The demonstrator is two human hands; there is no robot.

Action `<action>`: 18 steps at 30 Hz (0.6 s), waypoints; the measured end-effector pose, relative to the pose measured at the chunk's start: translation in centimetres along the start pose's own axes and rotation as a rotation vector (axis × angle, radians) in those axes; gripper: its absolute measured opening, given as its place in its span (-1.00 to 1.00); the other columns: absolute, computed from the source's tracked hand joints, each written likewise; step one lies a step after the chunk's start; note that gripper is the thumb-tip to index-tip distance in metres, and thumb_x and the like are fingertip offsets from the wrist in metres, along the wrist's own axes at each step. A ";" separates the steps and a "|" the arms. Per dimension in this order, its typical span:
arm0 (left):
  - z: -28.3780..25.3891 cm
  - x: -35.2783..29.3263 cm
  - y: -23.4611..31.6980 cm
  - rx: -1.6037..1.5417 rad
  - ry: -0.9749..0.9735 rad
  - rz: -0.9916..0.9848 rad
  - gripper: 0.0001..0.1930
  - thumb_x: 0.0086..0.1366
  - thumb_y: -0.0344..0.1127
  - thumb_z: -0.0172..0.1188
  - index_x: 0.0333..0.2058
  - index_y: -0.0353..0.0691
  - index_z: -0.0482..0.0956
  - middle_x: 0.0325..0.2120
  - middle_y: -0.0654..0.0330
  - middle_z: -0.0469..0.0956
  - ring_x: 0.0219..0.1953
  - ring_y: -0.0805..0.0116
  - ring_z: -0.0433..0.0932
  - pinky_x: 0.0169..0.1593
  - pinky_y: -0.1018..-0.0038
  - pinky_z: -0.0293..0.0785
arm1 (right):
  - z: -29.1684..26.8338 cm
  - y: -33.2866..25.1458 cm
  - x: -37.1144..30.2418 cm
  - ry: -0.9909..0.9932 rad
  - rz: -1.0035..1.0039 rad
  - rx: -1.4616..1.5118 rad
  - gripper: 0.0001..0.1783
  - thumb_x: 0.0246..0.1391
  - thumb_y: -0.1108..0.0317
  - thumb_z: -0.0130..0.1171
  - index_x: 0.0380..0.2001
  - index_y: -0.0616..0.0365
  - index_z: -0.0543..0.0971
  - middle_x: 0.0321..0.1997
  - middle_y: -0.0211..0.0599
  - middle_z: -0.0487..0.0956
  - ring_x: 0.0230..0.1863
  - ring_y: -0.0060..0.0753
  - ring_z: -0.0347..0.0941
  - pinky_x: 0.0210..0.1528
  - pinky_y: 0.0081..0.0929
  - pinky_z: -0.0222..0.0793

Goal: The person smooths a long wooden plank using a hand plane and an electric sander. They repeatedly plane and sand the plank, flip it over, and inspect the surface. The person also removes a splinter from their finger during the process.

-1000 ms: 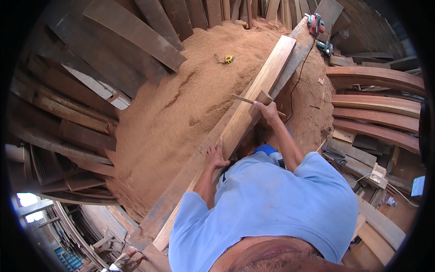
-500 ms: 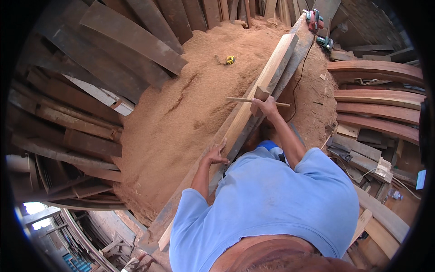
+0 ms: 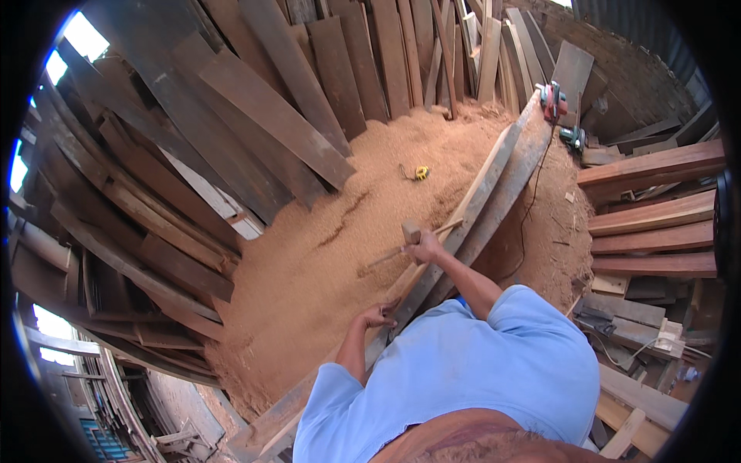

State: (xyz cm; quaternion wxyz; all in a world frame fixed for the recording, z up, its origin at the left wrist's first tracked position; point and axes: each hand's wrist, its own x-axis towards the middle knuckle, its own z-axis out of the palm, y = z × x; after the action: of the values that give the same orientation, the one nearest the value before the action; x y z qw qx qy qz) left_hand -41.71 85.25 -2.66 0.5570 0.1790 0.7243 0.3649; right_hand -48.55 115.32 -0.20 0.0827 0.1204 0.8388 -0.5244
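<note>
My right hand (image 3: 423, 250) is closed around a wooden marking gauge, with its block (image 3: 411, 230) showing above the fingers and its thin stem sticking out on both sides. The gauge is over a long pale plank (image 3: 488, 181), which runs diagonally from the far right toward the lower left; whether it touches the wood I cannot tell. Farther down the same plank, my left hand (image 3: 376, 316) has its fingers curled at the edge. Beneath and beside the plank lies a grey, worn beam (image 3: 505, 189).
Sawdust (image 3: 309, 285) covers the ground, with a yellow tape measure (image 3: 421, 173) on it. A red power tool (image 3: 553, 102) and a green one (image 3: 573, 137) stand at the far right, with a dark cord trailing nearby. Boards (image 3: 278, 127) lean at left; curved reddish timbers (image 3: 656, 216) are stacked right.
My right hand has drawn the marking gauge along the plank toward me, and the gauge has tilted. My left hand's fingers have curled in. The whole view has shifted down and right.
</note>
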 end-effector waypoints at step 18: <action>4.3 -5.1 2.0 0.229 0.561 -0.257 -0.24 0.21 -0.01 0.38 0.34 -0.08 0.37 0.16 -0.14 0.53 0.23 -0.08 0.49 0.27 0.15 0.40 | 2.8 -0.8 2.8 -0.032 0.019 -0.275 -0.33 -0.13 -0.07 0.46 -0.23 0.42 0.63 -0.26 0.26 0.66 -0.13 0.18 0.64 -0.10 -0.05 0.53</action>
State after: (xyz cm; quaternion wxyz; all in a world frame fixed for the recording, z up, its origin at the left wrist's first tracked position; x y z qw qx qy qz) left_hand -36.35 84.61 1.72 0.3535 0.0404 0.9025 0.2428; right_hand -51.44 112.81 -1.45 0.1166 0.1074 0.9003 -0.4054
